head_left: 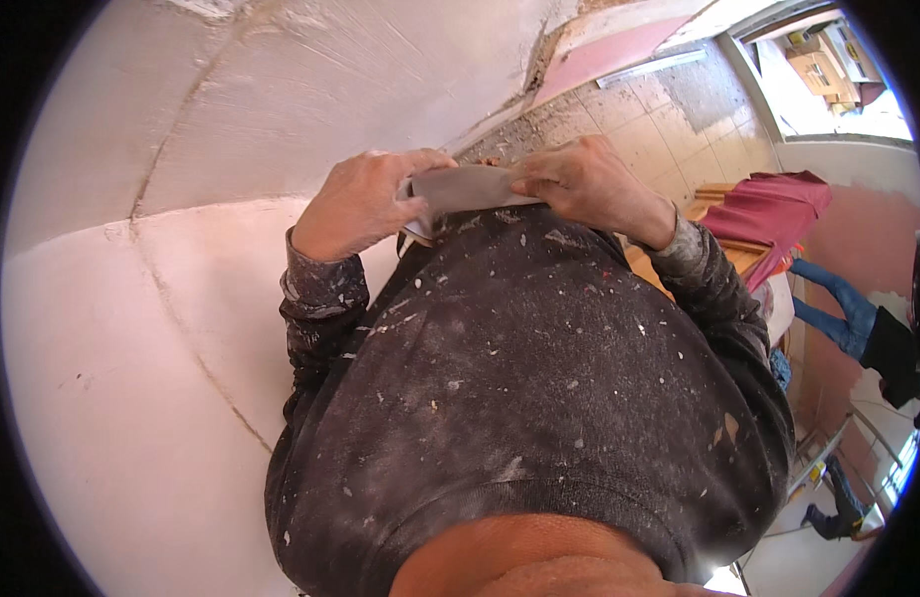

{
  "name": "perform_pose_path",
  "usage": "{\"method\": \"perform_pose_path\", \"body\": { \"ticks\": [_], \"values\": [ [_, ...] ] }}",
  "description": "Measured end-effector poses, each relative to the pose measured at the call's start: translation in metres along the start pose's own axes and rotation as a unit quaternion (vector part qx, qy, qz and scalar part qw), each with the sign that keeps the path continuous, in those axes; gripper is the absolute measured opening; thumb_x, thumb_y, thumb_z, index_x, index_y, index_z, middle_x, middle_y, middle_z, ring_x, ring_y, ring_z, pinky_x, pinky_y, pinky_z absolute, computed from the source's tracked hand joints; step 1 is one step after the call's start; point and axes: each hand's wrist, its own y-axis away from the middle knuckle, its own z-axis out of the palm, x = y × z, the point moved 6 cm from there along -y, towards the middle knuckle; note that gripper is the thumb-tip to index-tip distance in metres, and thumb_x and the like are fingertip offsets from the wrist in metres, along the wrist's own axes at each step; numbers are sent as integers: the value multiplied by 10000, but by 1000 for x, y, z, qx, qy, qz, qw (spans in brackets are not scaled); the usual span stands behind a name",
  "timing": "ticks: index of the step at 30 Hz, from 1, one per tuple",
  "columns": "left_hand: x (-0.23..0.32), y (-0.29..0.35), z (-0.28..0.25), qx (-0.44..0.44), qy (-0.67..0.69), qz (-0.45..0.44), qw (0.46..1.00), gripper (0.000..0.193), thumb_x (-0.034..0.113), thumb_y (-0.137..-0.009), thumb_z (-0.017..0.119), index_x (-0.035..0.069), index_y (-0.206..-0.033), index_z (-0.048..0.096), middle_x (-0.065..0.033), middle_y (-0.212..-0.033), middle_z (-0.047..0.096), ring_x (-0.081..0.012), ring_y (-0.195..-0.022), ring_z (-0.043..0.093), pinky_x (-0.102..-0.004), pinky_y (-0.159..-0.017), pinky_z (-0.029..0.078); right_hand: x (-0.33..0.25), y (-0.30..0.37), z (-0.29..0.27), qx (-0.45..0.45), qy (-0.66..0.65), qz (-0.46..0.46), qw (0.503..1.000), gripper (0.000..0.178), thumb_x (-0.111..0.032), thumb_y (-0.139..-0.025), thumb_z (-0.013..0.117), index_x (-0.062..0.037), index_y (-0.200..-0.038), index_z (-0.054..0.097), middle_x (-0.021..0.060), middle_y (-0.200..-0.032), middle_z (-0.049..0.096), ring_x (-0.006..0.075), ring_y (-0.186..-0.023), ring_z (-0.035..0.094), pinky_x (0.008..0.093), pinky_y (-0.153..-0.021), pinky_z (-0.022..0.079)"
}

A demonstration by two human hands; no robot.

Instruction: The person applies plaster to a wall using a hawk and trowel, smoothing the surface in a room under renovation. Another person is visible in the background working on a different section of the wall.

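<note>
A grey, bent sheet (pixel 465 189) that looks like sandpaper stretches between my two hands in front of my waist. My left hand (pixel 365 199) pinches its left end, thumb and fingers closing on the edge. The right end is gripped by my right hand (pixel 589 184), with the fingers curled over it. A pale edge shows beneath the sheet near my left fingers; what it belongs to is hidden. Whitish dust covers both hands, and paint specks dot my dark sleeves and top.
A plastered wall (pixel 131 328) with a long crack runs close on my left. Ahead lies a dusty tiled floor (pixel 659 119). To the right, a dark red cloth (pixel 768 214) drapes over wooden furniture. Beyond it are a person in jeans (pixel 838 308) and another person's legs (pixel 838 502) by a ladder.
</note>
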Motion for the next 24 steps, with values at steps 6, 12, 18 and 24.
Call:
{"method": "perform_pose_path", "body": {
  "ticks": [6, 12, 18, 24],
  "values": [
    [-5, -16, 11, -64, 180, -49, 980, 534, 32, -798, 558, 157, -1313, 621, -104, -877, 697, -151, -677, 645, -305, -648, 540, 24, 22, 1, -39, -163, 118, 979, 279, -238, -914, 674, -52, -1115, 728, 153, -942, 738, 262, -814, 712, 355, -775, 549],
    [13, -32, 20, 50, 49, 74, 995, 394, 145, -884, 641, 170, -1278, 639, -135, -877, 713, -222, -675, 689, -343, -631, 541, 34, 22, -6, -49, -209, 103, 971, 364, -283, -912, 688, -51, -1192, 702, 159, -1035, 737, 260, -893, 715, 368, -822, 557],
    [26, -41, 32, 147, -13, 59, 987, 231, 328, -945, 642, 114, -974, 724, -108, -644, 632, -223, -552, 621, -336, -555, 485, 34, 37, -10, -20, -128, 45, 991, 597, -345, -882, 733, -73, -1383, 556, 157, -1276, 647, 281, -1054, 675, 398, -904, 540],
    [21, -40, 34, 146, 31, 5, 989, 263, 340, -960, 634, 94, -945, 724, -110, -587, 580, -187, -494, 552, -326, -525, 448, 34, 38, -14, -19, -107, 74, 991, 514, -305, -885, 711, -59, -1319, 586, 151, -1236, 656, 330, -1101, 645, 425, -945, 516]
  ]
}}
